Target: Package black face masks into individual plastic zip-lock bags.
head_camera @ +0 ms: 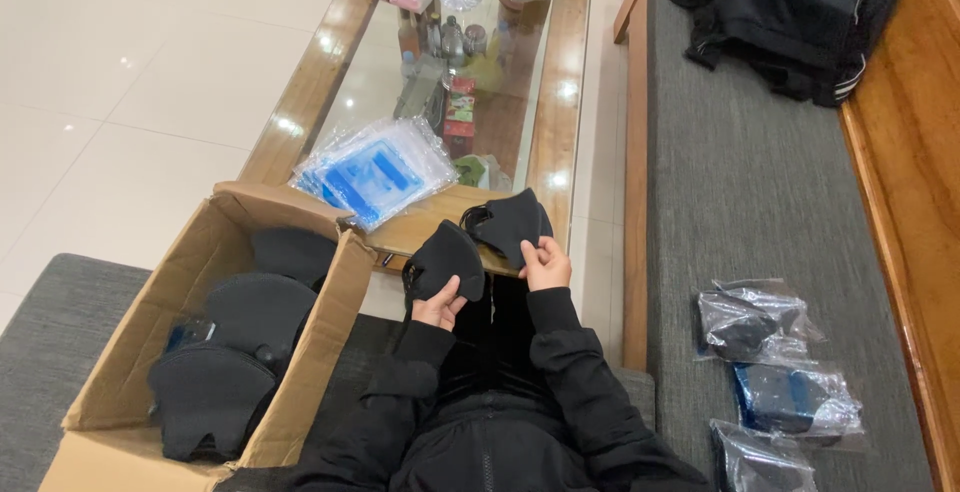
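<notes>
Left hand [440,304] closed on a black face mask [446,258], gripped at lower edge, thumb over front. Right hand [546,262] pinched on a second black mask [513,222], held at its bottom corner. Both masks kept up over the lap, in front of near end of glass-top coffee table [560,102]; edges look touching or overlapping slightly, cannot be told for sure.

Head view, handling notes: masks appear to be getting paired or sorted. Judged best done w/ grip kept on edges only, ear loops left free so they are not tangled, folds lined up before pieces are brought together. Soft fabric, will flop if held by one corner.

Look of masks: matte black, folded flat, curved outline, thin loops at left sides.

Surroundings: open cardboard box [215,242] to the left w/ more black masks [240,342] stacked inside. Stack of clear and blue plastic bags [375,170] on table. Bagged packs [775,372] laid on grey bench cushion [750,182] to the right. Dark jacket [790,12] at far end.
</notes>
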